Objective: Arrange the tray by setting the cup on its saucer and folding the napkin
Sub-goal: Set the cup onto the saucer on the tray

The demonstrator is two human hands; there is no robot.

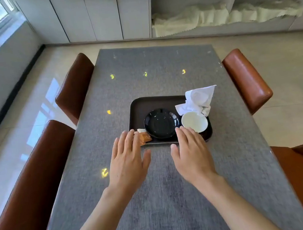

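A dark brown tray lies on the grey table. On it a black saucer sits in the middle, bare. To its right, directly on the tray, stands a white cup. A crumpled white napkin is bunched at the tray's far right corner, behind the cup. My left hand hovers flat at the tray's near left edge, fingers apart, holding nothing. My right hand is also flat and empty; its fingertips reach the near edge just in front of the cup.
Small brown and white packets lie in the tray's near left corner, partly under my left fingertips. Brown leather chairs flank the grey table on both sides. White cabinets stand against the far wall.
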